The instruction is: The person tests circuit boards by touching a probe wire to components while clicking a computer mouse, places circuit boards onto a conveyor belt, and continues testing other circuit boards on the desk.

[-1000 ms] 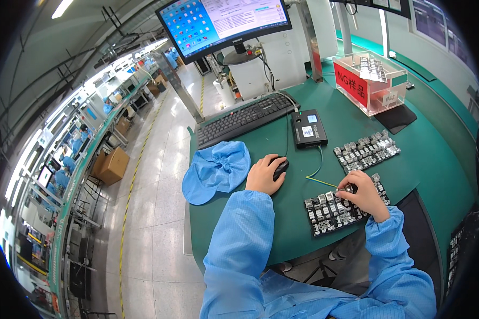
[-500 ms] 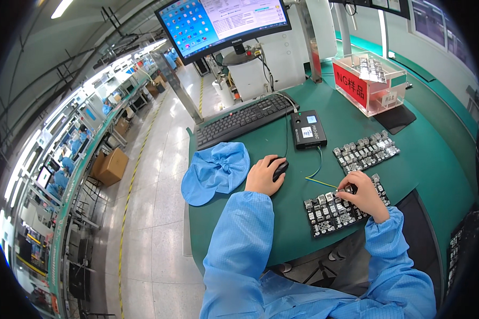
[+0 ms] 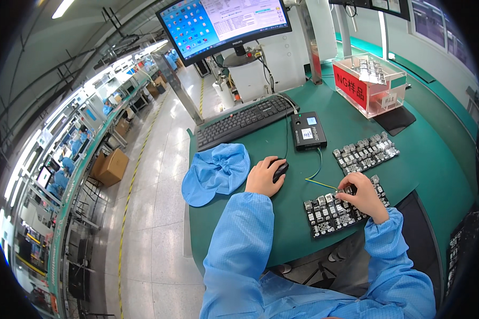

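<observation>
My left hand (image 3: 264, 176) rests curled over a black computer mouse (image 3: 281, 170) on the green mat. At the right, my right hand (image 3: 364, 195) pinches the end of a thin yellow-green cable (image 3: 321, 183) against the nearer panel of circuit boards (image 3: 324, 217). My fingers hide the cable's tip and part of that panel. The cable runs back to a black handheld-size box with a small lit screen (image 3: 308, 131). A second panel of boards (image 3: 365, 152) lies just beyond my right hand.
A black keyboard (image 3: 245, 123) lies below a monitor (image 3: 223, 26) with windows open. Left of the mouse is a blue cloth cap (image 3: 216, 173). A clear box with a red label (image 3: 351, 87) stands at the back right. Beyond the green table's (image 3: 218, 234) left edge runs a tiled aisle.
</observation>
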Tool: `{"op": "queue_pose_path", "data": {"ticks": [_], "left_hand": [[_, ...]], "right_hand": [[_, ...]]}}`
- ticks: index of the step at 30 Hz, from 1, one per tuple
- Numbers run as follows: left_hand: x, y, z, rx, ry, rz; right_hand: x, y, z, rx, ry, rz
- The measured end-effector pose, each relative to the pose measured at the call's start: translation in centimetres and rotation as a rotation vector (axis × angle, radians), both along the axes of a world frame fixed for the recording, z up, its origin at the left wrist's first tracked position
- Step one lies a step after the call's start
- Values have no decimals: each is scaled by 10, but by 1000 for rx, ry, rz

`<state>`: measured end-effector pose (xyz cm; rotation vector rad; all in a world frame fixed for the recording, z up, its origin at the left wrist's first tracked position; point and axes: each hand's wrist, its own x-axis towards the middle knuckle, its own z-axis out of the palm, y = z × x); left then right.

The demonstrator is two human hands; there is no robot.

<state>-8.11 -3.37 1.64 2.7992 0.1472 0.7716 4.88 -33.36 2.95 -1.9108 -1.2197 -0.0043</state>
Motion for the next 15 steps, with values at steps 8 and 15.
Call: {"op": "queue_pose_path", "data": {"ticks": [8, 15], "left_hand": [[-1, 1, 0, -11, 9, -8], [0, 2, 0, -17, 16, -17]], "right_hand": [[1, 1, -1, -20, 32, 2], [1, 1, -1, -27, 27, 2]]}}
